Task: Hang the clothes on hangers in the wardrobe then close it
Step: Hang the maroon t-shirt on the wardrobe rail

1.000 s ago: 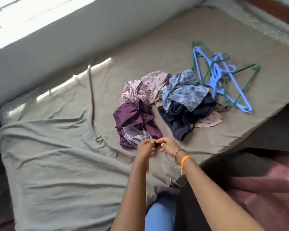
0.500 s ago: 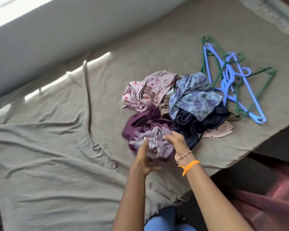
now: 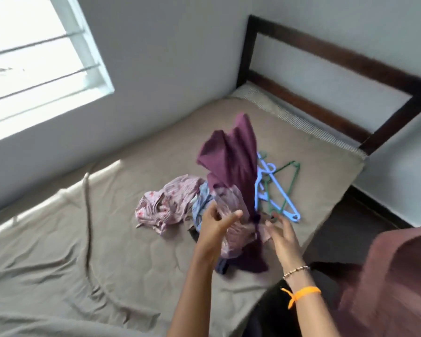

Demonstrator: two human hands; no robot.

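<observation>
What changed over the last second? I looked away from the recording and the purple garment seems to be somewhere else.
The purple garment has been lifted off the bed and now flies up above the pile, with the left hand and right hand at its lower part; the grip is blurred. The pink floral garment and the hangers stayed put.

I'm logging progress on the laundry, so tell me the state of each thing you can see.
Purple garment: lifted, motion-blurred.
Left hand: fingers straight, touching it.
Right hand: fingers spread beside it.
Pink floral garment: crumpled on bed.
Hangers: lying tangled, unused.
</observation>
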